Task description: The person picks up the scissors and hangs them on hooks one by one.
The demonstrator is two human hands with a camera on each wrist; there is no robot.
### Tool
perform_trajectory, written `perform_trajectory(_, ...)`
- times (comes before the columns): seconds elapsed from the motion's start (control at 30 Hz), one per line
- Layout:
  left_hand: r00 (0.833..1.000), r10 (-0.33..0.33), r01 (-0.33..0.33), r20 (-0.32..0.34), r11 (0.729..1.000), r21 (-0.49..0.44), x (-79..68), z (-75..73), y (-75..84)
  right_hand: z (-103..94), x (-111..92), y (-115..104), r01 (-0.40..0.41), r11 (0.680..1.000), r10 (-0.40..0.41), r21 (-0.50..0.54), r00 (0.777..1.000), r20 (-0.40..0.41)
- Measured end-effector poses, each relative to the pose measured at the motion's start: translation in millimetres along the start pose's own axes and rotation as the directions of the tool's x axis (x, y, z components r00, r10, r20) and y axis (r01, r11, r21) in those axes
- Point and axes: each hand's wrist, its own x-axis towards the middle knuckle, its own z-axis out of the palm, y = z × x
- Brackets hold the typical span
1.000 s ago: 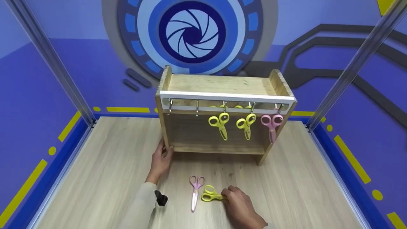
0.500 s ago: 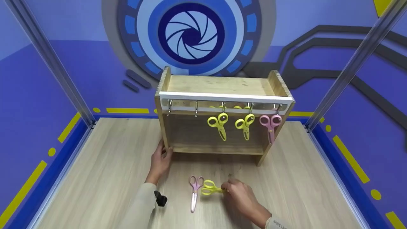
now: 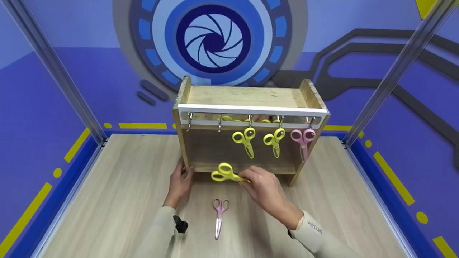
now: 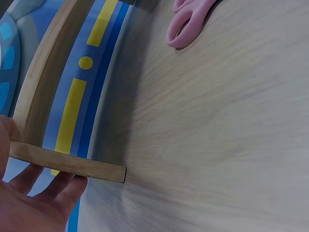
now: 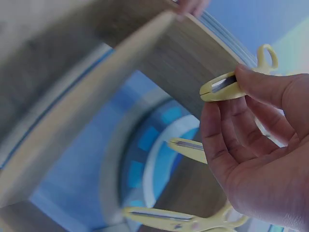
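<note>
The fingers of my right hand (image 3: 263,184) pinch the yellow scissors (image 3: 230,175) by the blade end, loops pointing left, off the table (image 3: 125,197) and in front of the wooden shelf (image 3: 247,96). That is a short hold on a narrow end — I'd expect them to pivot or slip if a loop struck something hard. The fingers of my left hand (image 3: 179,182) grip the left side panel (image 3: 182,143) of the shelf, low down. Should they loosen, a push at its front could slide or rock the shelf.

Along the shelf's upper front runs the hook rail (image 3: 208,107), with a middle yellow pair (image 3: 249,147), another yellow pair (image 3: 275,147) and, nearest the shelf's right side, a pink pair (image 3: 303,147). Each hangs by one loop, so my knuckles or the held loops could set one swinging, or lift it off, if I came up close beneath — and a thin hook tip could snag a loop. On the table before the shelf, between my forearms, lie the pink scissors (image 3: 218,225), handles toward it; a sleeve (image 3: 315,233) dropped low might drag them.
</note>
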Motion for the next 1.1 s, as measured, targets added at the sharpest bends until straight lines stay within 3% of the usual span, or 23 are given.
perform_trajectory(0.2,1.0,-0.01,0.01,0.001,1.0,0.001,0.0,0.3,1.9,-7.5,30.8,-14.0,-0.055,0.991,0.058,0.126,0.998,-0.021)
perform_trajectory(0.5,1.0,-0.007,0.007,0.007,1.0,0.007,0.8,0.9,1.8,-6.4,55.9,-24.7,-0.114,0.969,0.135,0.22,0.987,-0.086)
perform_trajectory(0.67,1.0,0.02,-0.02,-0.002,1.0,0.009,1.2,1.0,0.5,-5.2,62.7,-26.4,-0.159,0.958,0.184,0.239,0.979,-0.087)
perform_trajectory(0.9,0.999,-0.045,0.046,0.01,0.999,-0.007,0.3,0.5,1.4,1.5,63.9,-25.5,-0.242,0.939,0.263,0.244,0.963,-0.057)
perform_trajectory(1.1,0.998,-0.054,0.054,0.019,0.998,-0.013,-0.7,-0.3,1.9,10.5,61.1,-24.8,-0.269,0.932,0.288,0.243,0.957,-0.045)
